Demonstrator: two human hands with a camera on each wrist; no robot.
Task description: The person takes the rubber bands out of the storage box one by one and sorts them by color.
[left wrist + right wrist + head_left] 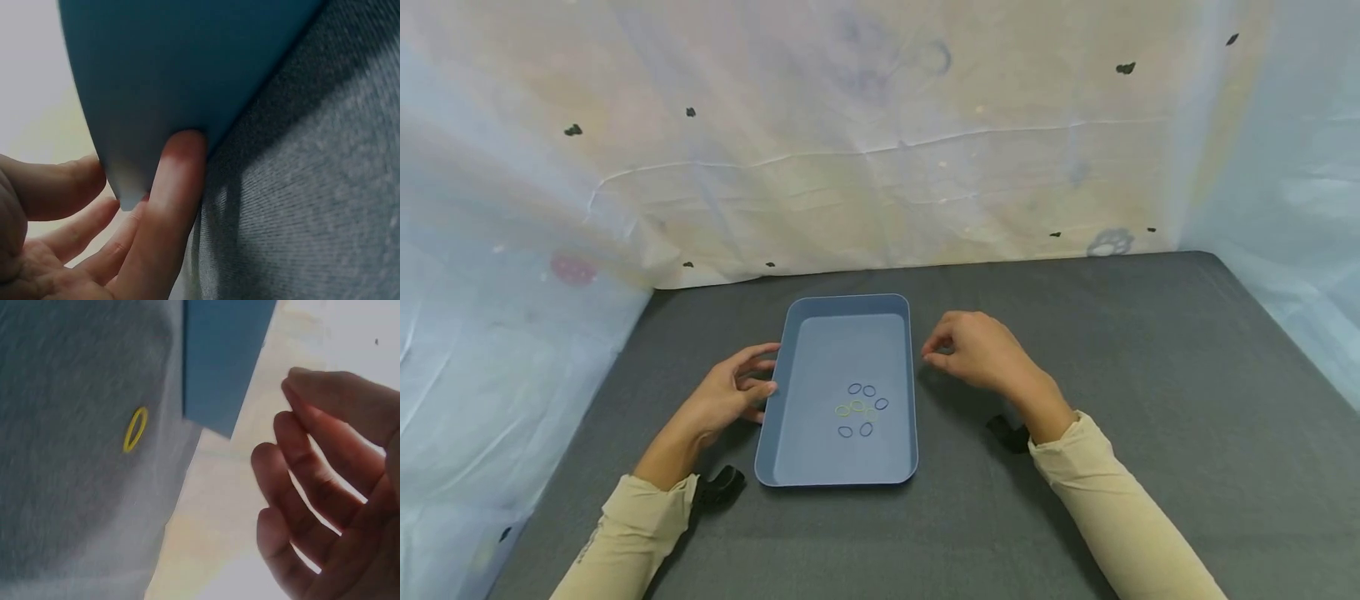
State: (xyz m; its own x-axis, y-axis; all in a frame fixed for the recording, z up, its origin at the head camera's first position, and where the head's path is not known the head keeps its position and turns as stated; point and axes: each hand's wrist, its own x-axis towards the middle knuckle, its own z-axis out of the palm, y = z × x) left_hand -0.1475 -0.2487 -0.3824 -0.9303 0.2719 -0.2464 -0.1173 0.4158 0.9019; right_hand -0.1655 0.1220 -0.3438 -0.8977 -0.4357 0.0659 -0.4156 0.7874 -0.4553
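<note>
Blue tray (790,400) sits mid-table on grey cloth (1150,400), long side running away from me. Inside it: small rubber bands (861,408), dark blue and pale yellow, clustered toward near half. My left hand (724,398) at tray's left wall, fingers (172,194) loosely spread, one fingertip pressing the outer wall (wrist view confirms contact). My right hand (977,348) hovers just beside right rim, not touching, fingers curled in, holding nothing. One yellow band (135,429) lies on cloth near tray corner.

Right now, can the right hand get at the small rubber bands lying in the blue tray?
Probably yes: the right hand hovers beside the tray, which is uncovered, and nothing lies over the rubber bands.
</note>
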